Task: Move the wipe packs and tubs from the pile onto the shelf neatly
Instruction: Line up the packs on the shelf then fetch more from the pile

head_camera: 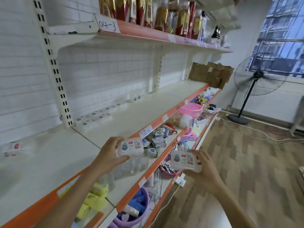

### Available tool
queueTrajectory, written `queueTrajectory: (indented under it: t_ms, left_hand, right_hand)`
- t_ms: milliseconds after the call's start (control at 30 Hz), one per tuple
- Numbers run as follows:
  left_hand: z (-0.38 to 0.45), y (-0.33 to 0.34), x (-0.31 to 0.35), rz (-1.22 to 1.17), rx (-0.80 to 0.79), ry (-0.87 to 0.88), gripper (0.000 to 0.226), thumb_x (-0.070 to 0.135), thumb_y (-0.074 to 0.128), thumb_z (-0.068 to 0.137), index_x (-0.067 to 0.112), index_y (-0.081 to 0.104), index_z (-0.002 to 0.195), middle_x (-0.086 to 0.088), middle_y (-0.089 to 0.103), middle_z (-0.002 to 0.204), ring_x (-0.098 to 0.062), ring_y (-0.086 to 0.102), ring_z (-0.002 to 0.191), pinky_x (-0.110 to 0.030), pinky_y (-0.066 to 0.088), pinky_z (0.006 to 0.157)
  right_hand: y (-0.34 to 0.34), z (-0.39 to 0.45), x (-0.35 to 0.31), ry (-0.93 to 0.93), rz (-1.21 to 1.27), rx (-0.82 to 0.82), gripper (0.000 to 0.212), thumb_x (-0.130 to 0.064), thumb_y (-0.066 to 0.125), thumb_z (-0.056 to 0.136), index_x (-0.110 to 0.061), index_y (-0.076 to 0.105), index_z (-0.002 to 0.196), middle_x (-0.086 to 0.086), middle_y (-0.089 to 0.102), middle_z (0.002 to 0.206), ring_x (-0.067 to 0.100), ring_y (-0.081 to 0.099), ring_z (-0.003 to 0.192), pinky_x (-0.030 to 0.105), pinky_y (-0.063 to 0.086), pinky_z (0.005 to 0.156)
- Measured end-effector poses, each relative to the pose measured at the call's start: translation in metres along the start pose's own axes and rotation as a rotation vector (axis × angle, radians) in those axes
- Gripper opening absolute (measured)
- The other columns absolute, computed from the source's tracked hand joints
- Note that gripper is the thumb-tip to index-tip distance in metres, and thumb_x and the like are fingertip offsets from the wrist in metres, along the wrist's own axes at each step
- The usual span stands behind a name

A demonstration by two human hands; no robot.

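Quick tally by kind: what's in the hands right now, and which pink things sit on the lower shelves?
Wipe packs in hands: 2, left, right
Pink basins: 1
Pink scoops: 1
Total: 4

A white paper tag [107,25] at the left end of the top shelf's front edge [148,32] bears the handwritten mark "04-3". On the orange front edge of the middle shelf [158,120], toward its right end, a handwritten mark [180,106] reads roughly "04-2", though the last figure is unclear. Print on the two wipe packs and the small price tags is too blurred to read.
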State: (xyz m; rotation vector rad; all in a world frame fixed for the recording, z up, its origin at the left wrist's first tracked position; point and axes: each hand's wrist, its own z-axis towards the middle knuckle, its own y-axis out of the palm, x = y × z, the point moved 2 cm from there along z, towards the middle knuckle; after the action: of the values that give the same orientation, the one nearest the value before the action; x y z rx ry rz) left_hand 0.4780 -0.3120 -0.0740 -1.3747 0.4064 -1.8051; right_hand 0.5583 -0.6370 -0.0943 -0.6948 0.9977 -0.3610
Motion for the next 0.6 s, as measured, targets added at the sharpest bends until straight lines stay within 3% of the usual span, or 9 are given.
queueTrajectory:
  t_ms: [67, 133, 200, 267, 333, 467, 600]
  left_hand:
    - [0.032, 0.012, -0.002, -0.012, 0.018, 0.008, 0.066, 0.016, 0.081, 0.067, 0.010, 0.047, 0.123, 0.003, 0.044, 0.112, -0.013, 0.049, 0.106, -0.020, 0.038, 0.088]
    - [0.064, 0.023, -0.006, 0.014, 0.038, 0.031, 0.067, 0.018, 0.081, 0.067, 0.011, 0.047, 0.124, 0.005, 0.043, 0.112, -0.010, 0.046, 0.104, -0.019, 0.035, 0.087]
    - [0.095, 0.029, -0.011, 0.017, 0.048, 0.024, 0.068, 0.020, 0.080, 0.068, 0.012, 0.046, 0.126, 0.007, 0.042, 0.113, -0.008, 0.044, 0.104, -0.018, 0.034, 0.087]
    - [0.127, 0.032, -0.017, 0.015, 0.058, 0.018, 0.067, 0.021, 0.079, 0.069, 0.014, 0.046, 0.126, 0.006, 0.044, 0.116, -0.008, 0.045, 0.104, -0.018, 0.033, 0.087]
    - [0.157, 0.033, -0.023, 0.032, 0.059, 0.020, 0.066, 0.022, 0.079, 0.070, 0.013, 0.045, 0.126, 0.001, 0.046, 0.120, -0.009, 0.044, 0.104, -0.018, 0.033, 0.086]
    - [0.203, 0.034, -0.036, 0.067, 0.088, 0.008, 0.067, 0.022, 0.080, 0.069, 0.010, 0.046, 0.126, -0.004, 0.048, 0.123, -0.017, 0.047, 0.112, -0.019, 0.033, 0.090]
    - [0.233, 0.036, -0.052, 0.106, 0.105, -0.054, 0.067, 0.026, 0.079, 0.071, 0.011, 0.046, 0.128, -0.003, 0.048, 0.124, -0.014, 0.046, 0.110, -0.021, 0.034, 0.091]
  right_hand:
    - [-0.002, 0.024, 0.017, 0.007, -0.005, 0.012, 0.072, -0.022, 0.086, 0.062, -0.024, 0.049, 0.123, -0.016, 0.042, 0.111, 0.013, 0.049, 0.104, 0.013, 0.041, 0.082]
    - [-0.002, 0.053, 0.030, 0.020, 0.005, 0.019, 0.070, -0.019, 0.085, 0.062, -0.023, 0.049, 0.123, -0.023, 0.040, 0.109, 0.009, 0.048, 0.101, 0.002, 0.037, 0.075]
    - [-0.001, 0.087, 0.041, 0.024, 0.007, 0.018, 0.071, -0.017, 0.085, 0.062, -0.020, 0.050, 0.124, -0.019, 0.042, 0.110, 0.010, 0.050, 0.100, 0.001, 0.039, 0.071]
    - [0.000, 0.125, 0.046, 0.007, 0.022, 0.005, 0.072, -0.017, 0.084, 0.063, -0.017, 0.050, 0.126, -0.008, 0.045, 0.116, 0.014, 0.051, 0.103, 0.011, 0.048, 0.077]
    - [0.002, 0.163, 0.046, -0.032, 0.034, -0.001, 0.070, -0.015, 0.083, 0.065, -0.015, 0.049, 0.126, -0.004, 0.045, 0.118, 0.015, 0.051, 0.105, 0.028, 0.053, 0.085]
    - [0.012, 0.229, 0.048, -0.073, 0.041, -0.007, 0.070, -0.017, 0.083, 0.066, -0.013, 0.050, 0.128, 0.004, 0.048, 0.124, 0.021, 0.052, 0.108, 0.031, 0.050, 0.088]
    - [0.028, 0.284, 0.055, -0.067, 0.068, -0.048, 0.073, -0.021, 0.084, 0.064, -0.019, 0.049, 0.129, 0.003, 0.046, 0.127, 0.018, 0.051, 0.109, 0.038, 0.049, 0.093]
